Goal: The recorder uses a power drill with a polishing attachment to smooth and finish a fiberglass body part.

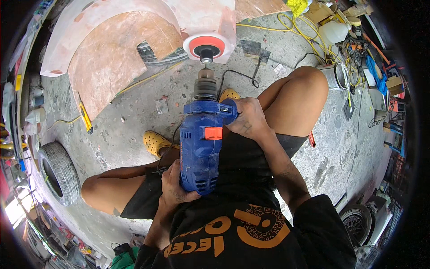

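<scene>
A blue power drill [199, 150] points away from me, held between both hands. My left hand [174, 184] is closed round its rear end, at the handle, whose lower part is hidden under the body. Around the side handle near the chuck wraps my right hand [249, 117]. In the chuck [206, 84] sits a round sanding pad [207, 46] with a red backing. The pad's face lies against, or very close to, the edge of a large curved white-coated panel [207, 20]; actual contact cannot be made out.
A brown board [109, 58] lies under the panel, with a yellow utility knife [85, 117] on it. One tyre [59, 172] rests at the left. Black cord [237, 74] and yellow cable [286, 28] cross the concrete floor. Tools and a white jug [333, 32] clutter the right side.
</scene>
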### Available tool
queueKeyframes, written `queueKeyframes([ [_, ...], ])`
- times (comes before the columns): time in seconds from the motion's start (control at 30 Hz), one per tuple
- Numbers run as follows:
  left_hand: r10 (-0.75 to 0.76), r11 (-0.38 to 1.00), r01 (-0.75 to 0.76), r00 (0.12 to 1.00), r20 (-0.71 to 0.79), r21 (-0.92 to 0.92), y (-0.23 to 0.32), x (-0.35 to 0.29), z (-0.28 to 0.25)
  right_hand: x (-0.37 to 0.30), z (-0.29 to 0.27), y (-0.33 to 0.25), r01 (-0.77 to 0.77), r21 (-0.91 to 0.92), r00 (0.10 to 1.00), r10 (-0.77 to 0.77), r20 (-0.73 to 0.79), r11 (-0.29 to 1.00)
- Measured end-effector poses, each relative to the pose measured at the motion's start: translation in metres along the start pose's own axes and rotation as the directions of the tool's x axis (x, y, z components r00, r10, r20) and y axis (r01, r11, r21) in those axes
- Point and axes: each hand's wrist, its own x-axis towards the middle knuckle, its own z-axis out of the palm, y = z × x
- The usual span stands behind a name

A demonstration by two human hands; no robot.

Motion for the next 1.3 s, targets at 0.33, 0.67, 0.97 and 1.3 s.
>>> queueKeyframes([
  [0.33,0.017,1.0,-0.017,1.0,0.016,-0.004,0.004,0.004,-0.001,-0.003,-0.002,-0.001,-0.04,0.017,0.999,0.04,-0.013,0.999],
  [0.67,-0.017,1.0,0.017,1.0,0.025,0.019,0.002,0.001,-0.001,0.002,0.001,0.003,0.01,0.003,1.0,-0.01,0.001,1.0],
  [0.97,-0.01,0.999,0.011,1.0,-0.022,0.052,-0.002,0.001,-0.004,0.006,0.01,0.005,0.054,-0.021,0.998,-0.053,0.041,0.998],
  [1.3,0.05,0.998,-0.051,0.998,0.045,0.023,-0.009,0.004,-0.002,-0.002,-0.001,-0.004,-0.018,0.035,0.999,0.019,-0.03,0.999],
])
